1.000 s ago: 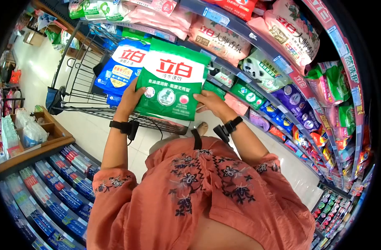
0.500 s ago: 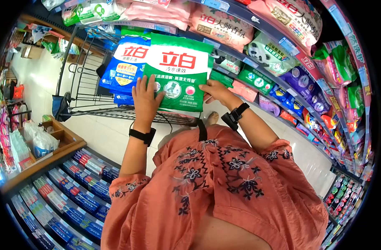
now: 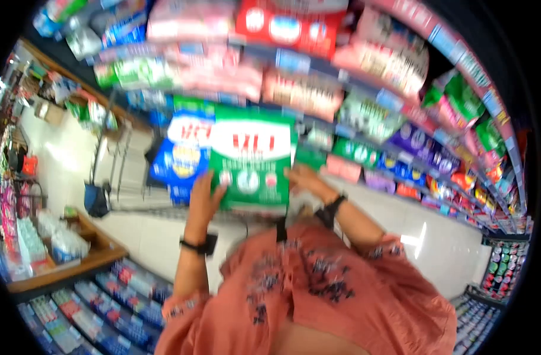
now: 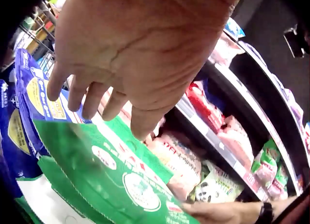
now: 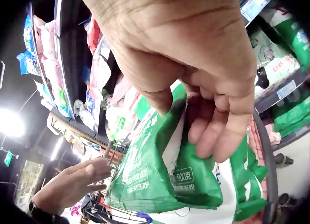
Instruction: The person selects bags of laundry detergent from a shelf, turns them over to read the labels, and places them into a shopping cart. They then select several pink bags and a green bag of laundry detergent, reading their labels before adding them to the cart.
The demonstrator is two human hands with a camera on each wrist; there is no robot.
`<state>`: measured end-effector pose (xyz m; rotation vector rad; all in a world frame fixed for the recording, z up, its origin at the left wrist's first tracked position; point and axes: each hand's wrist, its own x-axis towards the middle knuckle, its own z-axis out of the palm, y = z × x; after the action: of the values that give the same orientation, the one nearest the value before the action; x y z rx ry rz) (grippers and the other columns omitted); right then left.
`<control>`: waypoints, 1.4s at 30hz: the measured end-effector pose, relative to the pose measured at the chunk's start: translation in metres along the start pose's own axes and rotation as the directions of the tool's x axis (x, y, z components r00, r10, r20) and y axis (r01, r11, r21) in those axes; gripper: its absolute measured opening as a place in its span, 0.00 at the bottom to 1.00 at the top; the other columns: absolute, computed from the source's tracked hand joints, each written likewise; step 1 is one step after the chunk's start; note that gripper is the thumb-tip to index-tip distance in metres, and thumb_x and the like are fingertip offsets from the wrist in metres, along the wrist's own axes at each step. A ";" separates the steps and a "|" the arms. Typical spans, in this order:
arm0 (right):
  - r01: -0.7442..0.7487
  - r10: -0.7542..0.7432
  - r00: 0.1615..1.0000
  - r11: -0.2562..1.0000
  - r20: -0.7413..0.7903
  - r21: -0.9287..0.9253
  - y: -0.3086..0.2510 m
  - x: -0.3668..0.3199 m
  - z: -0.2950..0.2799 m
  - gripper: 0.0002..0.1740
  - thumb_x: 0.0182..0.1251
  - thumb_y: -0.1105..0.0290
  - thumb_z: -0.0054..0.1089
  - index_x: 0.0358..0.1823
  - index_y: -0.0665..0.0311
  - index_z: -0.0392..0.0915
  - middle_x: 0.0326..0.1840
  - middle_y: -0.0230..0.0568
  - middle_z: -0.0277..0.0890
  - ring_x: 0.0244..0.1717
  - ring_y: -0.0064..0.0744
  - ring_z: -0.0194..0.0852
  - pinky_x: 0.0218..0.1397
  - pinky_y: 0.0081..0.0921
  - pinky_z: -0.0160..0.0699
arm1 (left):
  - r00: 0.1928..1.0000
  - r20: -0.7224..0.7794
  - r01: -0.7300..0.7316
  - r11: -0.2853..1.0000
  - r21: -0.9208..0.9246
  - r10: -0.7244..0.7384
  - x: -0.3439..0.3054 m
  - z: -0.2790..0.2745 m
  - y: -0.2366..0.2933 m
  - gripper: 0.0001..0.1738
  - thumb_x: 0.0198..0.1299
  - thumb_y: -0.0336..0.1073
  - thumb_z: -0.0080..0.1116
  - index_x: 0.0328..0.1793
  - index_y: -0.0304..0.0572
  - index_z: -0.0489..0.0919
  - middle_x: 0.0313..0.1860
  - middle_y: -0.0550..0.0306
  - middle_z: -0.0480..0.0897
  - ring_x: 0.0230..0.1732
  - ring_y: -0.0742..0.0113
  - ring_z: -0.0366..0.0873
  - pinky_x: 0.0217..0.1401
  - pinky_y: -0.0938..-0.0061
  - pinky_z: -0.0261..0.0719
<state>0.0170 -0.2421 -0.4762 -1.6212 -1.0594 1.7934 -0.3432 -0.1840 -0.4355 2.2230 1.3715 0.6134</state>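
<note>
A green-and-white bag of washing powder stands upright in front of me, with a blue bag beside it on the left. My right hand pinches the green bag's right edge; in the right wrist view, the thumb is on the front and the fingers are curled behind the edge. At the lower left corner is my left hand. Its fingers are extended and spread in the left wrist view, over the green bag. Motion blurs the head view.
The wire shopping cart is under and left of the bags. Shelves of packaged detergent, including a red bag, curve along the back and right. Toothpaste-like boxes line the lower left, near a wooden bin with plastic-wrapped goods.
My left hand has let go of the green bag's left edge, its fingers now straight at the lower left corner. The right hand keeps its hold. The bags sit lower in the head view.
</note>
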 end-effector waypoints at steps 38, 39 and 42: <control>0.580 -0.658 0.751 0.697 -0.055 -0.421 -0.226 -0.087 -0.006 0.22 0.73 0.55 0.60 0.56 0.67 0.77 0.34 0.37 0.81 0.35 0.27 0.81 0.40 0.27 0.79 | 0.857 0.509 -0.047 0.996 -0.080 0.081 0.039 0.005 0.036 0.38 0.67 0.61 0.58 0.68 0.33 0.76 0.60 0.32 0.81 0.64 0.37 0.77 0.66 0.55 0.74; 0.597 -0.675 0.735 0.686 -0.059 -0.417 -0.243 -0.097 -0.002 0.23 0.73 0.57 0.61 0.60 0.66 0.76 0.34 0.37 0.80 0.36 0.27 0.80 0.42 0.26 0.78 | 0.858 0.509 -0.008 0.995 -0.100 0.059 0.041 0.003 0.039 0.38 0.67 0.61 0.58 0.68 0.33 0.76 0.60 0.32 0.81 0.63 0.36 0.77 0.66 0.55 0.74; 0.662 -0.723 0.690 0.651 -0.038 -0.373 -0.279 -0.109 0.004 0.28 0.72 0.62 0.62 0.70 0.65 0.70 0.39 0.37 0.78 0.38 0.25 0.78 0.45 0.26 0.78 | 0.872 0.488 0.026 0.992 -0.121 0.037 0.037 0.006 0.034 0.37 0.67 0.60 0.58 0.67 0.34 0.77 0.59 0.33 0.82 0.61 0.36 0.78 0.64 0.54 0.76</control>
<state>-0.0061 -0.1689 -0.1864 -1.2343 -1.6759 0.9554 -0.3014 -0.1652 -0.4156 2.0864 1.0322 0.1080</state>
